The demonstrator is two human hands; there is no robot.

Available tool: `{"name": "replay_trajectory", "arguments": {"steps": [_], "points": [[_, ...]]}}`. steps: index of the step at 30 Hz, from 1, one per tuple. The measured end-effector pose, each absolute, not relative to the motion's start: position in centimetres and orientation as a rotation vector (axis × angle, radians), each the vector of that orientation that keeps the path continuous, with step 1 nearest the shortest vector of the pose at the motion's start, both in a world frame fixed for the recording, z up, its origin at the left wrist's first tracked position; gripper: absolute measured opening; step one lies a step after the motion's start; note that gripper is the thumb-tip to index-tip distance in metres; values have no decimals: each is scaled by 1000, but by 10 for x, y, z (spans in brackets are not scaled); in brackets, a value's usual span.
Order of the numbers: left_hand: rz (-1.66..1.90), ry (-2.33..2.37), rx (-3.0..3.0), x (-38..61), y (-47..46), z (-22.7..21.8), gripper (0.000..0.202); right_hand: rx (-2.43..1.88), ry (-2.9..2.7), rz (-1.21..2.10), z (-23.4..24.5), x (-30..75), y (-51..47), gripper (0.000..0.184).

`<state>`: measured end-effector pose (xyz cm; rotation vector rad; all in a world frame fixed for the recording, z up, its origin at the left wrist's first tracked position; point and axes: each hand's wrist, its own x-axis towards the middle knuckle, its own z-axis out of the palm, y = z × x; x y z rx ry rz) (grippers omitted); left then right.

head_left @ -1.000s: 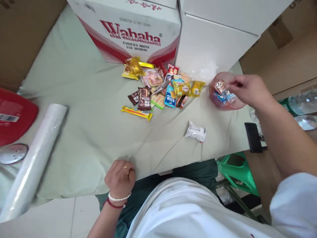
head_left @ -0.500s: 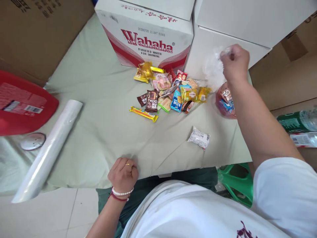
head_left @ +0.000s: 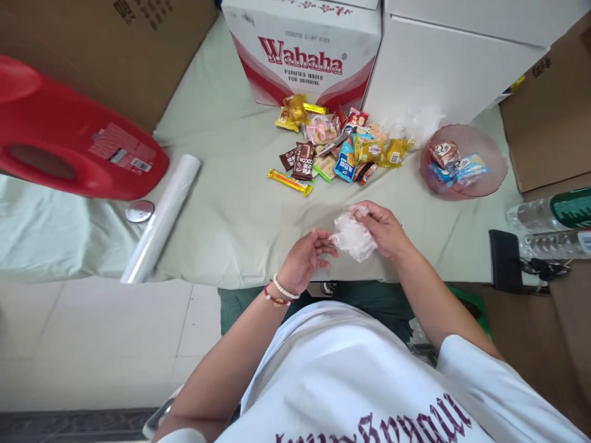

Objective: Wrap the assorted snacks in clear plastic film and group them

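A crumpled clear plastic bag (head_left: pixel 354 237) is pinched in my right hand (head_left: pixel 385 231), just above the front of the table. My left hand (head_left: pixel 307 255) is beside the bag's left edge, its fingers apart and loosely curved, the tips close to the plastic or touching it. Beyond my hands lies a pile of wrapped snacks (head_left: pixel 344 154), with a yellow-wrapped bar (head_left: pixel 290 183) at its near left. More crumpled clear plastic (head_left: pixel 415 125) lies behind the pile on the right. The small white packet seen earlier is out of sight.
A pink translucent bowl (head_left: pixel 489 178) holding several wrapped snacks stands at right. Behind are a Wahaha carton (head_left: pixel 309 55) and white boxes (head_left: pixel 429 67). On the left are a red jug (head_left: pixel 78 135), a white roll (head_left: pixel 161 218) and a round tin (head_left: pixel 139 211). Plastic bottles (head_left: pixel 572 209) lie far right.
My right hand has come back from the plastic by the white boxes to the front of the table, with a clear bag in it. My left hand has opened from a fist and moved right.
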<state>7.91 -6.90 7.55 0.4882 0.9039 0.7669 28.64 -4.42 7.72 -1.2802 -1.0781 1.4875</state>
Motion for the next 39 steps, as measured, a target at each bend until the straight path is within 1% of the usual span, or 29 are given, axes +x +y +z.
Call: {"name": "replay_trajectory", "arguments": {"steps": [2, 4, 7, 9, 14, 17, 21, 25, 28, 30, 33, 39], "points": [[771, 888, 502, 84, -72, 75, 55, -1286, -1184, 1525, 69, 280, -47, 46], [822, 930, 544, 84, -76, 71, 50, -1309, -1288, 1469, 63, 279, -49, 47], [937, 1041, 600, 81, -81, 63, 45, -1453, -1287, 1152, 60, 281, -56, 43], [992, 1107, 657, 80, -84, 58, 40, -1526, -1223, 1022, 60, 277, -65, 39], [977, 1157, 891, 76, -90, 53, 30, -1509, -1223, 1184, 57, 252, -79, 44], [991, 1186, 897, 68, -90, 49, 34, -1455, -1008, 1251, 52, 248, -72, 43], [1010, 1226, 828, 47, -83, 43, 35, -1371, -741, 1431, 55, 260, -65, 45], [1017, 1219, 754, 24, -72, 48, 40, -1305, -631, 1625, 68, 275, -65, 49], [956, 1207, 718, 7, -63, 57, 47, -1275, -615, 1733, 74, 289, -66, 45], [886, 1231, 731, -4, -57, 61, 50, -1264, -612, 1767, 76, 300, -66, 41], [805, 1265, 804, -21, -50, 62, 48, -1247, -617, 1756, 76, 314, -65, 37], [871, 1287, 857, -39, -49, 60, 43, -1212, -613, 1668, 76, 319, -68, 33]]}}
